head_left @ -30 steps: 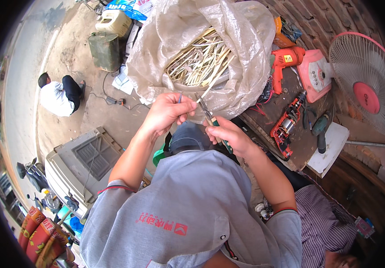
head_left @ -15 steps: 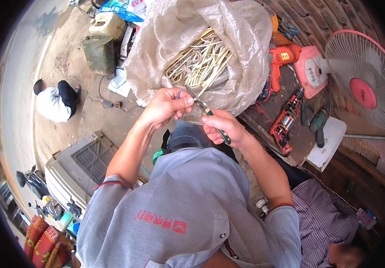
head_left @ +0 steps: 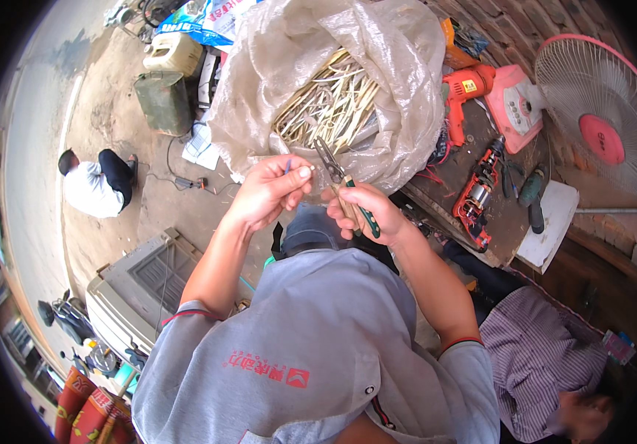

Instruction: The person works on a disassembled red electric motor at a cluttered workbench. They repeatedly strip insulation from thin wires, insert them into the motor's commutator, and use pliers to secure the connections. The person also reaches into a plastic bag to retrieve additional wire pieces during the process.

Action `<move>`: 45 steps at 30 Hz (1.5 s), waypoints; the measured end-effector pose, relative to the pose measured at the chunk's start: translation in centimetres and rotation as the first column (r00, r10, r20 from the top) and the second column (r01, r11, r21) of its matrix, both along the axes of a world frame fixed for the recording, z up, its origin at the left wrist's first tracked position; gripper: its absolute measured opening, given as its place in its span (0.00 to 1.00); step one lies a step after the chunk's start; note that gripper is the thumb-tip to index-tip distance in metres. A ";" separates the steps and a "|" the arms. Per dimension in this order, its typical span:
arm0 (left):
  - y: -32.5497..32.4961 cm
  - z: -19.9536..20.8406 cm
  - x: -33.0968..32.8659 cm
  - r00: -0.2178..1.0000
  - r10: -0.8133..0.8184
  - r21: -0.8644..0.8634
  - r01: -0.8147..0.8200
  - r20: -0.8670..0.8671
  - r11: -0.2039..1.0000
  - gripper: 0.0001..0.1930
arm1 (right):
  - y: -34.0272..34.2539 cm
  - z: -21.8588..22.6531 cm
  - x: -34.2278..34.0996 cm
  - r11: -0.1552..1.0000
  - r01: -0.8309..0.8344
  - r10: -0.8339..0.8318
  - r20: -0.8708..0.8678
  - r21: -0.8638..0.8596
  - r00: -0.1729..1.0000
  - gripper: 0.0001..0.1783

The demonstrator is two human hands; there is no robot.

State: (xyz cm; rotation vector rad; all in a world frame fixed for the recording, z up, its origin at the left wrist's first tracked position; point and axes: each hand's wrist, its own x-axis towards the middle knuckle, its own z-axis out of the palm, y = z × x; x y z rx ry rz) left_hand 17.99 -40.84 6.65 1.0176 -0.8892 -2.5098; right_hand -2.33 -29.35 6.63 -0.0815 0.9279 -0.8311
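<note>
My left hand point(head_left: 274, 186) is closed, thumb against fingers, in front of a big translucent plastic sack point(head_left: 237, 111). A short bit of blue wire point(head_left: 287, 167) sticks up from between its fingers, and a small pale tip shows by the thumb. In my right hand point(head_left: 369, 213) is a pair of pliers point(head_left: 330, 160) with dark green handles, gripped around the handles. Their metal jaws point up toward the sack, a little apart from my left fingertips. Inside the sack lies a heap of thin pale yellow strips point(head_left: 337, 100).
On the bench at right are a red power drill point(head_left: 466, 85), an opened red power tool point(head_left: 479, 192) and a pink fan point(head_left: 600, 137). Jerrycans point(head_left: 163, 102) stand at left. A person in white point(head_left: 95, 185) squats farther left; another in a striped shirt point(head_left: 533, 348) is at lower right.
The pliers have come away from my left fingertips and their jaws have parted. My hands have moved slightly apart. The blue wire stays between my left fingers.
</note>
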 end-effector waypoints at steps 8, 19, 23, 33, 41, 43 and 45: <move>2.6 1.1 -0.5 0.995 0.089 -0.068 -0.086 0.038 0.994 0.04 | 5.5 0.1 -3.8 0.918 -0.139 0.201 0.132 -0.372 0.971 0.32; 15.4 4.5 -11.0 0.988 -0.148 -0.169 0.153 0.045 0.974 0.06 | 35.0 -10.4 -29.4 0.920 0.350 -0.084 -0.962 -0.175 -0.260 0.34; 21.5 4.9 -15.3 0.975 -0.214 0.001 0.214 0.059 0.977 0.07 | 35.4 -10.0 -32.0 0.951 0.262 0.286 -0.780 0.162 -0.556 0.36; 29.7 5.9 -21.1 0.975 -0.216 0.099 0.211 0.048 0.973 0.08 | 30.7 2.7 -17.1 0.649 0.205 -0.619 -0.352 -0.733 0.702 0.15; 28.8 6.8 -20.7 0.880 -0.452 0.063 0.448 0.147 0.892 0.13 | 31.1 3.5 -15.4 0.544 0.410 -0.662 -0.074 -0.732 0.746 0.09; 29.5 7.6 -21.1 0.911 -0.399 -0.078 0.407 0.105 0.910 0.16 | 30.9 3.3 -15.6 0.478 0.503 -0.714 0.015 -0.720 0.700 0.08; 29.4 7.8 -20.8 0.921 -0.381 -0.141 0.389 0.077 0.910 0.18 | 31.0 3.8 -16.2 0.550 0.436 -0.738 -0.170 -0.712 0.653 0.08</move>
